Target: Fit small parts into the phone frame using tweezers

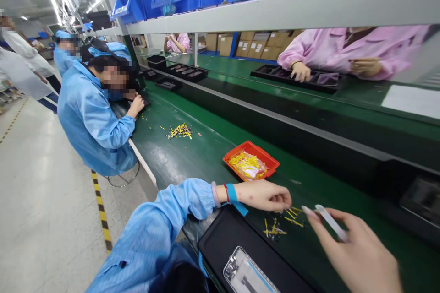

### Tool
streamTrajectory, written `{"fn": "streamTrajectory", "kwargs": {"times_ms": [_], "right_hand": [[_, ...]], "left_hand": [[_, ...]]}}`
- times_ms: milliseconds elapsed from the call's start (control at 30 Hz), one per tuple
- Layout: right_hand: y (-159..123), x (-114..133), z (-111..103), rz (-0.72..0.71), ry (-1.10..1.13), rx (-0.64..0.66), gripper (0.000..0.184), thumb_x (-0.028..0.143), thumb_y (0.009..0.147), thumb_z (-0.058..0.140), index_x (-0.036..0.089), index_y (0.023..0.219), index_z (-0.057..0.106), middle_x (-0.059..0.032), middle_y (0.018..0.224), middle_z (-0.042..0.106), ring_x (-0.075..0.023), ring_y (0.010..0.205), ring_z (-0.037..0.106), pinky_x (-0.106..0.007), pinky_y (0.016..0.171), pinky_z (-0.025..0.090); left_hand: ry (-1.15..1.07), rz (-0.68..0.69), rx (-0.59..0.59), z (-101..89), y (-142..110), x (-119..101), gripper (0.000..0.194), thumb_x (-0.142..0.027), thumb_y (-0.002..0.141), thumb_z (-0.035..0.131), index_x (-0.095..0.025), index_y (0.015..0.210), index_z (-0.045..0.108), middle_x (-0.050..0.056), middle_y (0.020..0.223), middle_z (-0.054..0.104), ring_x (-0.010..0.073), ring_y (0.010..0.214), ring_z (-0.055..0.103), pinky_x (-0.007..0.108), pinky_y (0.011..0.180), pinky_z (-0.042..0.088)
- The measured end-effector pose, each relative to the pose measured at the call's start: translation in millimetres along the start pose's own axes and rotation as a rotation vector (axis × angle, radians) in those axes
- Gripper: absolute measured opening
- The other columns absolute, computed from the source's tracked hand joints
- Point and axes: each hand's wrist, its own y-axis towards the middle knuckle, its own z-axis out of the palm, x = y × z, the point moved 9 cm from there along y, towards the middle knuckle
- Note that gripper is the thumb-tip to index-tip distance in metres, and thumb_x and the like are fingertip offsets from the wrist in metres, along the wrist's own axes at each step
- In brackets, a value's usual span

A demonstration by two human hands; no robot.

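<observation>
Yellow strips [280, 224] scattered on green mat, fingers [285, 204] pinching.

My head camera looked down and leftward along the green bench [192, 155], tilted, close over my left hand [264, 195] and right hand [360, 256], taking in seated co-workers farther down the line.

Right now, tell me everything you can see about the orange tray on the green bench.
The orange tray is small, shallow and rectangular, plastic by its look, with a low raised rim. It lies flat on the green bench, turned at an angle to its edge, just beyond the left hand. Inside is a heap of thin yellow strips with something pale among them. Neither hand touches it; more yellow strips lie loose on the bench nearby.
</observation>
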Motion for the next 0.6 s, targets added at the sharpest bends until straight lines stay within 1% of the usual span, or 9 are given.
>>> {"fn": "streamTrajectory", "kwargs": {"times_ms": [67,133,200,300,400,467,600], "right_hand": [[-2,20,-7,-0.035,-0.073,-0.080,0.028,0.049,0.083,0.038,0.026,0.082,0.054,-0.0114,0.088,0.066,-0.0292,0.067,0.065,-0.035,0.046,0.046],[0,38,-3,-0.106,-0.146,-0.086,0.030,0.044,0.086,0.034,0.025,0.087,0.057,-0.0116,0.093,0.067,-0.0274,0.066,0.065,-0.032,0.042,0.042],[5,49,4,-0.175,-0.204,-0.081,0.033,0.040,0.088,0.032,0.023,0.090,0.060,-0.0121,0.096,0.067,-0.0254,0.062,0.064,-0.030,0.039,0.039],[16,58,11,-0.256,-0.245,-0.111,0.035,0.035,0.089,0.032,0.021,0.088,0.064,-0.0118,0.093,0.068,-0.0232,0.058,0.063,-0.028,0.038,0.037],[28,64,16,-0.302,-0.269,-0.126,0.033,0.031,0.088,0.036,0.020,0.087,0.067,-0.0108,0.091,0.068,-0.0213,0.054,0.062,-0.027,0.037,0.034],[36,68,22,-0.319,-0.282,-0.103,0.030,0.027,0.087,0.040,0.021,0.086,0.069,-0.0092,0.091,0.069,-0.0196,0.052,0.060,-0.026,0.038,0.033],[50,75,39,-0.329,-0.287,0.001,0.021,0.022,0.083,0.050,0.023,0.089,0.070,-0.0060,0.090,0.069,-0.0181,0.052,0.059,-0.024,0.039,0.031]], "left_hand": [[0.014,-0.012,-0.056,-7.3,-1,1,0.010,-0.004,0.088,0.053,-0.014,0.089,0.053,0.001,0.078,0.060,0.0119,0.074,0.060,0.020,0.070,0.048],[0.042,0.004,-0.086,-13.6,-3,-1,0.011,-0.004,0.087,0.053,-0.014,0.092,0.053,0.002,0.080,0.061,0.0116,0.073,0.059,0.019,0.068,0.048],[0.102,0.027,-0.113,-20.9,-6,-5,0.011,-0.004,0.087,0.053,-0.015,0.092,0.053,0.002,0.080,0.061,0.0118,0.072,0.060,0.019,0.066,0.047],[0.217,0.033,-0.180,-35.1,-11,-8,0.009,-0.007,0.087,0.055,-0.015,0.091,0.053,0.002,0.081,0.063,0.0132,0.072,0.061,0.020,0.065,0.046],[0.324,0.024,-0.236,-48.8,-17,-8,0.008,-0.009,0.087,0.055,-0.016,0.089,0.053,0.002,0.084,0.065,0.0145,0.076,0.062,0.021,0.067,0.046],[0.379,0.007,-0.263,-57.0,-21,-7,0.009,-0.008,0.086,0.055,-0.018,0.086,0.053,0.002,0.086,0.065,0.0158,0.079,0.062,0.022,0.070,0.046],[0.445,-0.035,-0.297,-69.8,-28,-2,0.011,-0.008,0.082,0.057,-0.018,0.081,0.052,0.004,0.087,0.064,0.0181,0.083,0.061,0.024,0.073,0.046]]}}
